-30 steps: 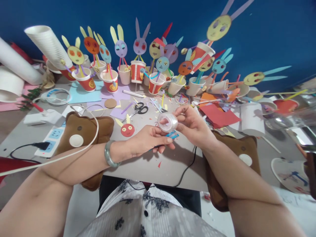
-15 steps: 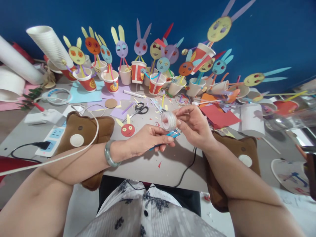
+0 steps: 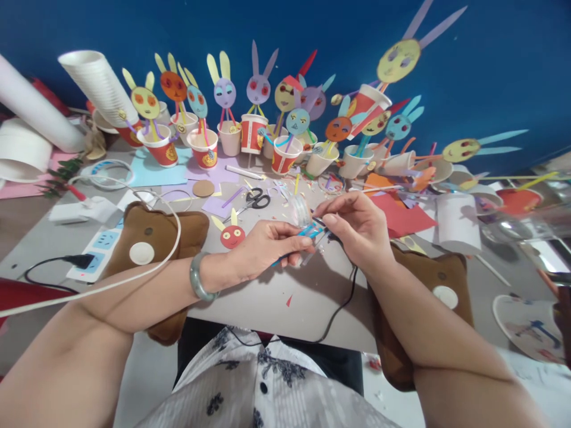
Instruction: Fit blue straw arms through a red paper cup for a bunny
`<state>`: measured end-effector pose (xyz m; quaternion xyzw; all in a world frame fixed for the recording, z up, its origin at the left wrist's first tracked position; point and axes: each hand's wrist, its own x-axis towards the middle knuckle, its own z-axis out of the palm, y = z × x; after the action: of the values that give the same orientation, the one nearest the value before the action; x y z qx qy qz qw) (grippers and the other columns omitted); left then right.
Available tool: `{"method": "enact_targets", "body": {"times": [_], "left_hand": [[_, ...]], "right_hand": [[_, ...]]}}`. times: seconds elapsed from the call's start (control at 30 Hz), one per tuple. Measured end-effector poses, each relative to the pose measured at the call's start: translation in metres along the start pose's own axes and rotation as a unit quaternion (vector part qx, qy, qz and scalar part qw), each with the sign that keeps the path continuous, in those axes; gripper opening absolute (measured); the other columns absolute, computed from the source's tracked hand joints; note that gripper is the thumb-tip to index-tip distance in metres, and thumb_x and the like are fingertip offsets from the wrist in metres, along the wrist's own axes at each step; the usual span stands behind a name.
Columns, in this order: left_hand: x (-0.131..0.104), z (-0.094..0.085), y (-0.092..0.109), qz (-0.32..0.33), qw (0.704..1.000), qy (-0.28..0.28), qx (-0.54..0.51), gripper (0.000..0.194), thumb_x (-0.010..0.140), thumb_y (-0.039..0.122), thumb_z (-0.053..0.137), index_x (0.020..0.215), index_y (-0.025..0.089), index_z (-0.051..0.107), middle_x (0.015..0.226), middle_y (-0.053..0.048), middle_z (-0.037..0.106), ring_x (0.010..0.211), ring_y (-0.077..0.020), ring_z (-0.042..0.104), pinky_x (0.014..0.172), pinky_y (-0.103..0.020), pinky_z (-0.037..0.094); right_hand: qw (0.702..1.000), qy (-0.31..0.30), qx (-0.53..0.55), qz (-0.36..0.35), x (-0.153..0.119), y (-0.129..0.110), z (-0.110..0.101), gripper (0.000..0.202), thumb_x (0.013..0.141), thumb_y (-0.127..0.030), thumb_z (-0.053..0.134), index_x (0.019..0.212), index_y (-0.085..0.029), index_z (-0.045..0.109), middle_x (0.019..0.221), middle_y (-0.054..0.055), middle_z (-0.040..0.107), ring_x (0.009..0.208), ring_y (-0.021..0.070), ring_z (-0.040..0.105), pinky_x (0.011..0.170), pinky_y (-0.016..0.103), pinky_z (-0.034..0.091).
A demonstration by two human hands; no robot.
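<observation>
Head view: the left hand [image 3: 280,245] is reaching in over the table [image 3: 263,306], its thumb and fingers clamping on some thin blue sticks [image 3: 311,230]. The sticks are slanting up toward the right hand [image 3: 359,229], and a short blue end is poking out below the left fingers. The right hand is bending in from the other side, its thumb and forefinger curling close together near the upper end of the sticks; whether they are pinching something, I cannot tell. A clear, shiny piece is showing between the two hands, too small and blurred to make out. A clear tape roll [image 3: 298,210] is sitting just beyond the fingertips, though I cannot tell whether a finger is holding it.

A green bracelet [image 3: 203,277] is circling the left wrist. Near the left hand, a red paper rabbit face [image 3: 232,236] with pale yellow ears is lying on the table, and black-handled scissors [image 3: 257,199] are lying a little beyond it. A red scrap [image 3: 289,301] is lying nearer the person. Red paper [image 3: 404,217] is lying beyond the right hand. Brown cushions [image 3: 417,270] are lying by both forearms, while paper cups [image 3: 163,153] holding rabbit figures are lining the back.
</observation>
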<state>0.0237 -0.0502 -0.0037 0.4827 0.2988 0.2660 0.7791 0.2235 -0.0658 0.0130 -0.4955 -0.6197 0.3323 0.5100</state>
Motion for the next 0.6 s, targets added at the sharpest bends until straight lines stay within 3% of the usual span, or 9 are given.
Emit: {"method": "enact_targets", "body": {"times": [0.13,0.23,0.6], "left_hand": [[0.000,0.001,0.002,0.019,0.999,0.020,0.021,0.024,0.084,0.035,0.077,0.087,0.012,0.073,0.058,0.002,0.062,0.051,-0.0056,0.054,0.052,-0.019,0.041],[-0.002,0.002,0.004,0.027,0.998,0.026,0.046,0.017,0.085,0.029,0.074,0.086,0.012,0.072,0.057,0.003,0.062,0.051,-0.0055,0.054,0.051,-0.018,0.042],[-0.002,0.002,-0.003,0.041,0.995,0.049,0.072,0.029,0.081,0.037,0.079,0.087,0.011,0.069,0.057,0.003,0.062,0.048,-0.0060,0.055,0.045,-0.017,0.040]], "right_hand": [[0.998,-0.050,-0.020,0.042,-0.004,-0.001,0.000,0.043,0.076,-0.061,0.083,0.086,-0.023,0.065,0.075,0.001,0.064,0.066,0.0158,0.059,0.060,0.030,0.048],[0.995,-0.071,-0.010,0.070,-0.007,-0.002,0.003,0.042,0.077,-0.059,0.083,0.086,-0.022,0.065,0.071,0.000,0.064,0.063,0.0149,0.059,0.056,0.029,0.047],[0.991,-0.051,0.032,0.123,-0.012,-0.011,0.017,0.030,0.075,-0.041,0.087,0.076,-0.021,0.065,0.067,0.000,0.070,0.059,0.0138,0.064,0.055,0.026,0.053]]}}
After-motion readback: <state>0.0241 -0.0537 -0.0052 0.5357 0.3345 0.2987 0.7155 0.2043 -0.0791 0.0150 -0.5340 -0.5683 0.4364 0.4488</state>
